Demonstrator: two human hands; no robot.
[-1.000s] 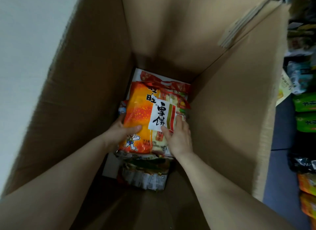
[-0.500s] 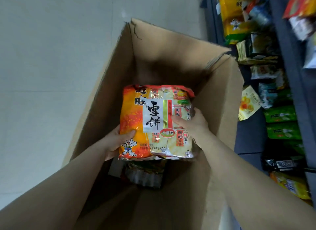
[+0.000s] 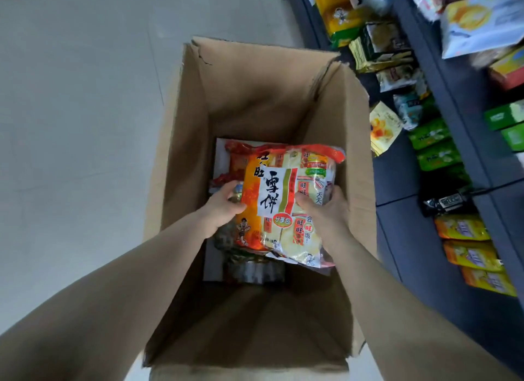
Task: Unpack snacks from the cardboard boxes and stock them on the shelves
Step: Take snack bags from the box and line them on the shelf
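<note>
An orange, red and white rice-cracker bag [image 3: 286, 199] hangs inside the tall open cardboard box [image 3: 255, 97], lifted off the packs below. My left hand [image 3: 224, 207] grips its left edge with the thumb on the front. My right hand [image 3: 326, 210] grips its right side, fingers curled round the edge. Under the bag lie another red snack bag [image 3: 241, 159] and a dark silvery pack [image 3: 255, 270] on the box floor.
Dark grey shelves [image 3: 442, 77] run along the right, loaded with yellow bags [image 3: 340, 14], green bags [image 3: 433, 145] and orange bags [image 3: 470, 253]. Pale floor [image 3: 79, 125] lies left of the box. The near flap [image 3: 249, 369] of the box is at the bottom.
Both hands have raised the rice-cracker bag from the bottom of the box toward its opening and a little to the right. My view has pulled back, showing the shelves.
</note>
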